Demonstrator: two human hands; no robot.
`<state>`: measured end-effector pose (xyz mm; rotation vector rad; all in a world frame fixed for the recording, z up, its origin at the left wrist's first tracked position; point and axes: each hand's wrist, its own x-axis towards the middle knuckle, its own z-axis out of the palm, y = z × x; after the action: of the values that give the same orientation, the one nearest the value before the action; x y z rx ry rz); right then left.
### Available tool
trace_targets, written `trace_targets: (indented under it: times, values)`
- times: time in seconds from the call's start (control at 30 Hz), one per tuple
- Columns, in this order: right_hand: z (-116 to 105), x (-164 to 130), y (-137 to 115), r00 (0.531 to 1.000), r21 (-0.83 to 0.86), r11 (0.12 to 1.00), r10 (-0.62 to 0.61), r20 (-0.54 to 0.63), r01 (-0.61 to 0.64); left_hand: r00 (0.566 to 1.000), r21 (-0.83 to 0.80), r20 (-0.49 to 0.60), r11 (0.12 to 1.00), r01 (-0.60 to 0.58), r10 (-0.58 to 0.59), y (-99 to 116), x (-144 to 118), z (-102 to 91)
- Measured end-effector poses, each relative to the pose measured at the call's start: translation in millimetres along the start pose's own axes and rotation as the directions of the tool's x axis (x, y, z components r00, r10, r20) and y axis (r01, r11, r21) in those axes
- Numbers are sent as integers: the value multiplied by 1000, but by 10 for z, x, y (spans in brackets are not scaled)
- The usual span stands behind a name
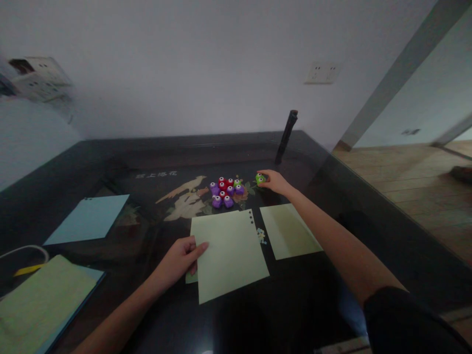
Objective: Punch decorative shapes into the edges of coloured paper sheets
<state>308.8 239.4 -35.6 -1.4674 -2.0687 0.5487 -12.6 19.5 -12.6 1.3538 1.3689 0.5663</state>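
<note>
Nearest the camera, a stack of paper (40, 300) lies at the table's (368, 231) left edge. The left hand (180, 260) presses a pale green sheet (228, 255) flat, fingers on its left edge. The right hand (275, 182) reaches far across and pinches a green punch (260, 179), just right of a cluster of red and purple punches (224, 191). A second sheet (289, 231) lies under the right forearm.

Single head-worn camera, set above the near edge of the dark table (368, 236), faces forward and down across it toward the wall (206, 64), both forearms close in the foreground.
</note>
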Motion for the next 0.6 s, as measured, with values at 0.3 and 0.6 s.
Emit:
trace_targets:
  times: [0.3, 0.6]
  values:
    - [-2, 49, -84, 997, 33, 999, -23, 68, 21, 1000, -41, -2, 999, -23, 23, 71, -32, 12]
    - [-161, -17, -233, 999, 85, 996, 12, 33, -15, 999, -28, 20, 999, -29, 30, 42, -35, 8]
